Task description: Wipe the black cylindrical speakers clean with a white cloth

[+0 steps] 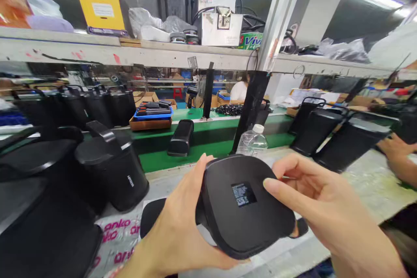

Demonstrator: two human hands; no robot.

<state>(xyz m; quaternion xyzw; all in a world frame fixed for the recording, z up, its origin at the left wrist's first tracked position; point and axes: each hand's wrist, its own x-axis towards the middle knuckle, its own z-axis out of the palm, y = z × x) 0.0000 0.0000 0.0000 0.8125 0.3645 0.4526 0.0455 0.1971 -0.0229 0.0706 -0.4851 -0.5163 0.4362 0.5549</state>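
Note:
A black speaker [254, 230] is tilted up in front of me, its flat, rounded-square end facing me. On that end sits a small black label [244, 194] with white print. My left hand [177, 226] is wrapped round the speaker's left side, fingers at the top edge and thumb low down. At the upper right edge, my right hand [316, 195] has its thumb on the flat face beside the label and its bent fingers at the rim. The speaker's far side is hidden.
Large black speakers with handles [112, 165] crowd the left, near printed plastic wrap [119, 236]. Clear bottles [257, 141] stand behind my hands; a smaller black speaker [181, 137] lies on the green surface [156, 154]. At right are more speakers [345, 139] and another person's hand [395, 150].

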